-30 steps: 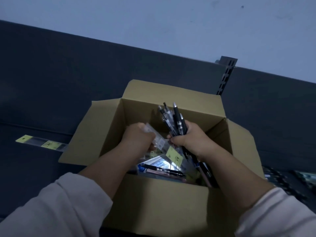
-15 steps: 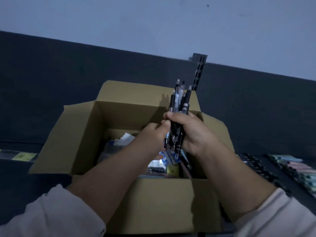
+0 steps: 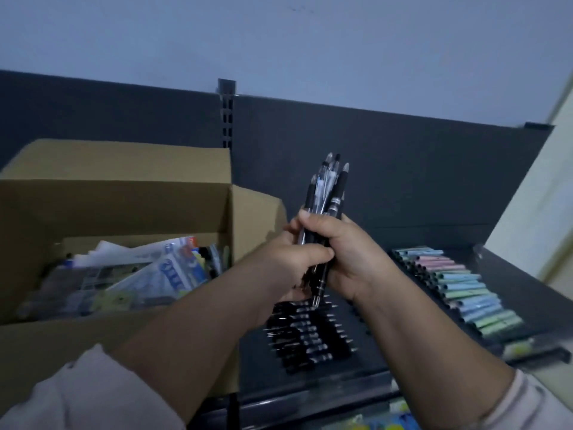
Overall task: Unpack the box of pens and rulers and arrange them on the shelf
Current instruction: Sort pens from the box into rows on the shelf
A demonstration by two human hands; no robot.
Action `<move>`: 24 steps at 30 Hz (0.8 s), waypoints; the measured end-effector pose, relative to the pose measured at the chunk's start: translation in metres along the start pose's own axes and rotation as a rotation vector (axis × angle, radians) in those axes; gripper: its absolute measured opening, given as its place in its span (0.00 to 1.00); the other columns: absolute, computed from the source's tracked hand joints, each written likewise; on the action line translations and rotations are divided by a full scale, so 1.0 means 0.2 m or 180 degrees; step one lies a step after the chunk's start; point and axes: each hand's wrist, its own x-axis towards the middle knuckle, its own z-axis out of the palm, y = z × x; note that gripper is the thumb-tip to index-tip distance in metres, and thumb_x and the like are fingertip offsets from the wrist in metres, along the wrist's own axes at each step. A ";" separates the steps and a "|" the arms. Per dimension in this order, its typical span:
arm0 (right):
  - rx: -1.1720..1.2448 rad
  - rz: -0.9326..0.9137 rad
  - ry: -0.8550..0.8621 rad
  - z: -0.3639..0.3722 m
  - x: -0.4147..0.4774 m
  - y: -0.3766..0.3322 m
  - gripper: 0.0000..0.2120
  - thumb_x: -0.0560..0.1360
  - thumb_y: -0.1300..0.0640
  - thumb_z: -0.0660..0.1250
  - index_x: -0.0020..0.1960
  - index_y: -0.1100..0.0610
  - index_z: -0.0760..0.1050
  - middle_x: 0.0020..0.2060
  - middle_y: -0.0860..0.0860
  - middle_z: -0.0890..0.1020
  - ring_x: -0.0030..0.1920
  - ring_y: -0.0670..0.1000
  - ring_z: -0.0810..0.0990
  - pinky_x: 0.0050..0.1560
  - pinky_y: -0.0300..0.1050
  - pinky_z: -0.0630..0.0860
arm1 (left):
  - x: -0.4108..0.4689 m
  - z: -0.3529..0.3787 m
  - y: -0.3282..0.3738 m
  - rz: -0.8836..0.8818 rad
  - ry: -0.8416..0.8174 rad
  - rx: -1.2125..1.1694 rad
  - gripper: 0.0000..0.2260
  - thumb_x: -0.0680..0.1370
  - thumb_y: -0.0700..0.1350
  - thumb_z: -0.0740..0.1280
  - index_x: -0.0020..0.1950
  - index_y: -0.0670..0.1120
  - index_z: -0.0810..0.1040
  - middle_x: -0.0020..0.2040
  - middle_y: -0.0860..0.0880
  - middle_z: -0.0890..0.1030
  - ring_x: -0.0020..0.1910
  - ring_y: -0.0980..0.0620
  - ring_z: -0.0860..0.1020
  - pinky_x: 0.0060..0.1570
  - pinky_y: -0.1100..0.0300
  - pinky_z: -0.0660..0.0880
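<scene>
you've lifted the bundle of pens point(image 3: 327, 193) clear of the box point(image 3: 117, 206): a second ago your right hand point(image 3: 350, 252) gripped it down among the contents, now it stands upright to the right of the box, above the row of black pens point(image 3: 310, 333) on the shelf point(image 3: 254, 364). your left hand point(image 3: 291, 262) has let go of the clear packet and wraps the bundle's lower part. your view has swung right, bringing the pastel pens point(image 3: 459, 283) in.

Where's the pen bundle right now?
Head view, centre-right: pen bundle held by left hand and right hand, over the black pen row, right of the box.
</scene>
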 end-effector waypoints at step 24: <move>0.0639 0.1346 -0.0023 -1.21 -0.04 -0.03 0.16 0.81 0.56 0.56 0.66 0.59 0.72 0.52 0.59 0.82 0.44 0.57 0.83 0.39 0.52 0.80 | 0.55 0.89 -0.38 -0.0570 0.0529 -0.0644 0.07 0.79 0.40 0.63 0.54 0.50 0.77 0.37 0.51 0.83 0.34 0.55 0.80 0.31 0.61 0.76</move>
